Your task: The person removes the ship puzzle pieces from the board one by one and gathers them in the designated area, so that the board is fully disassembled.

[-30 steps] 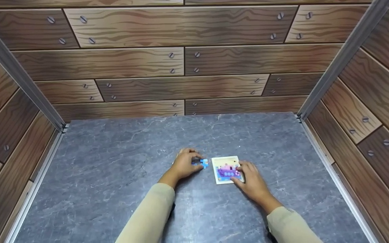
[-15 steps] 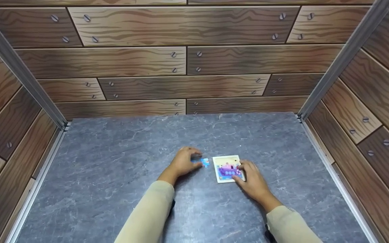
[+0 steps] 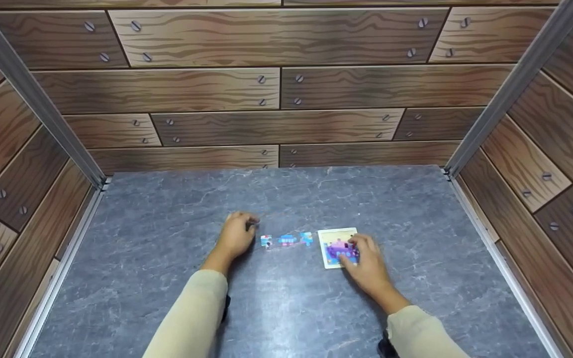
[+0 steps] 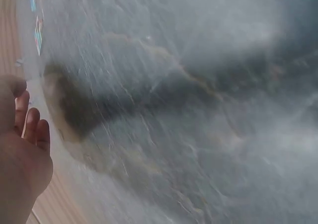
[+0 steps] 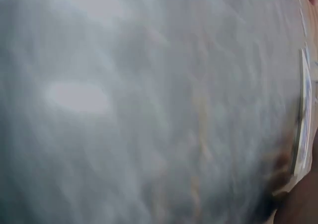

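Observation:
In the head view, a small square picture puzzle board [image 3: 331, 236] with a pale border and a pink and purple boat lies on the tabletop. My right hand [image 3: 370, 266] holds it by the right side, thumb and fingers curled over that edge and covering part of the picture. Left of the board are three loose blue jigsaw pieces in a row: one piece [image 3: 266, 241] at the left, a middle piece [image 3: 287, 239] and a piece [image 3: 306, 238] nearest the board. My left hand [image 3: 237, 234], fingers loosely bent around nothing, hovers left of the row.
The grey marbled tabletop [image 3: 167, 238] extends all around the hands. Wood-plank-patterned walls [image 3: 276, 89] enclose it at the back and both sides, with metal posts [image 3: 503, 89] in the corners.
My left hand has moved left, off the jigsaw pieces, uncovering all three in the row. My right hand stays at the puzzle board's right side.

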Demonstrator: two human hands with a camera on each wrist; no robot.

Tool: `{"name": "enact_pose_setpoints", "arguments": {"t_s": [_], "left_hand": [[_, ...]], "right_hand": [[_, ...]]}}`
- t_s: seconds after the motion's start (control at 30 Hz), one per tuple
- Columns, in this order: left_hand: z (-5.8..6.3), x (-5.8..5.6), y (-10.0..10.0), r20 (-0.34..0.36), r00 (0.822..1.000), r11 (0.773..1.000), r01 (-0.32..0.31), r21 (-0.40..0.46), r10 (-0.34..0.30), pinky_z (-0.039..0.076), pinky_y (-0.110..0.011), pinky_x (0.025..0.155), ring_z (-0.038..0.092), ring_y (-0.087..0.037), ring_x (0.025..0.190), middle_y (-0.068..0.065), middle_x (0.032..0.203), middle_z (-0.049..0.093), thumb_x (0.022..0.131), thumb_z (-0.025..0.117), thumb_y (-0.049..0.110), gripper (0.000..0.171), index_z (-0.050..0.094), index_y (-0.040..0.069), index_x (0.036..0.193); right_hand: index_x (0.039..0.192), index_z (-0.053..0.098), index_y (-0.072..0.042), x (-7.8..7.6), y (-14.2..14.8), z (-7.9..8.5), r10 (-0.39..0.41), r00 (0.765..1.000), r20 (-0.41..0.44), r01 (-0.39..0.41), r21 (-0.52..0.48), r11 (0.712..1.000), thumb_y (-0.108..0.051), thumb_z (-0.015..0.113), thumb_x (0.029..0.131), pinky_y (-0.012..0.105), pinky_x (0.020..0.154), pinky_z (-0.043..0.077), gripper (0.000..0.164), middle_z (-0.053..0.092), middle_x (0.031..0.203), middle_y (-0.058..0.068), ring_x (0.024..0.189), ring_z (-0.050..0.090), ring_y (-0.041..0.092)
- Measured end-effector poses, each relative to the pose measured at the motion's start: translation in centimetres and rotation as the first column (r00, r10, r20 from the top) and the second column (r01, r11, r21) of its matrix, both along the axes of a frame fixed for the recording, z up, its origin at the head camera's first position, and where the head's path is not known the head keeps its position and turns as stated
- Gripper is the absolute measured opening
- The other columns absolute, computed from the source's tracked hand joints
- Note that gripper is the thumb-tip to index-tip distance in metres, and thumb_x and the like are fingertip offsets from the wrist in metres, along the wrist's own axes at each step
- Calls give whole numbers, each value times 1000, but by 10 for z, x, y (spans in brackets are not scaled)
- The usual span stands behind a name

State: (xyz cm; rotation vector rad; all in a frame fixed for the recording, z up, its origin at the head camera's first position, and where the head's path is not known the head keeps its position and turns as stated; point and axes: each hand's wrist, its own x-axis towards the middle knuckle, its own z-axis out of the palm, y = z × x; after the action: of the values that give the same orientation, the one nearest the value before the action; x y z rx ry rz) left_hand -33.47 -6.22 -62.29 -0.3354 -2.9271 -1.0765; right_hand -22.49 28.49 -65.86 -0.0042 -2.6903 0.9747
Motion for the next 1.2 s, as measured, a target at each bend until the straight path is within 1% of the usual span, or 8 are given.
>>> {"name": "enact_pose_setpoints", "arguments": {"t_s": [0.1,0.2,0.33,0.57,0.7,0.8,1.0,1.2], "left_hand": [[3,8,7,-8,1000,999,30,11,-30,53,-52,110,63,-33,125,-11,130,72,100,68,7,23,78,13,120],[3,19,21,-50,994,994,96,54,-93,54,-52,109,65,-34,123,-13,129,72,98,67,4,27,78,10,121],[1,35,52,-75,981,976,185,116,-177,55,-51,110,68,-34,122,-13,128,71,97,66,4,29,76,8,125],[-2,55,101,-68,962,948,273,165,-265,59,-40,102,71,-22,109,-10,130,71,101,68,8,33,71,9,133],[-6,60,120,-39,951,937,310,159,-308,59,-30,95,69,-13,100,-9,128,69,100,69,7,36,70,10,135],[-11,61,132,-11,948,937,316,149,-318,57,-26,93,64,-8,97,-6,122,67,99,70,8,37,68,12,136],[-21,61,143,22,949,942,308,135,-314,54,-26,90,54,-4,91,-4,114,63,96,71,7,41,67,9,137],[-21,62,148,26,956,953,291,85,-294,57,-32,96,59,-10,95,-5,117,62,98,73,9,45,65,5,142]], "right_hand": [[125,67,-7,2,-7,-3,-18,1000,13,17,56,998,-28,88,90,65,110,47,46,62,137,18,128,60,42],[127,68,-10,3,-11,-5,-32,999,35,28,98,995,-36,88,91,66,112,45,49,61,139,16,132,59,42],[128,69,-12,5,-10,-6,-27,999,34,22,136,990,-39,88,90,67,116,41,51,59,141,16,138,55,43],[130,71,-12,4,-9,-6,-26,999,33,21,145,989,-41,87,91,65,117,40,51,56,142,18,133,57,45],[128,71,-12,4,-9,-8,-31,999,20,28,156,987,-40,88,90,63,111,42,50,56,134,16,126,58,43],[126,71,-12,4,-9,-9,-32,999,-2,32,161,986,-39,89,88,62,107,44,50,56,129,15,122,59,42],[126,71,-13,5,-10,-10,-29,1000,-2,29,169,985,-41,90,87,62,107,44,51,57,127,14,121,59,41],[128,70,-13,5,-9,-8,-17,1000,-2,17,171,985,-40,88,89,63,111,42,52,57,129,15,124,58,40]]}}
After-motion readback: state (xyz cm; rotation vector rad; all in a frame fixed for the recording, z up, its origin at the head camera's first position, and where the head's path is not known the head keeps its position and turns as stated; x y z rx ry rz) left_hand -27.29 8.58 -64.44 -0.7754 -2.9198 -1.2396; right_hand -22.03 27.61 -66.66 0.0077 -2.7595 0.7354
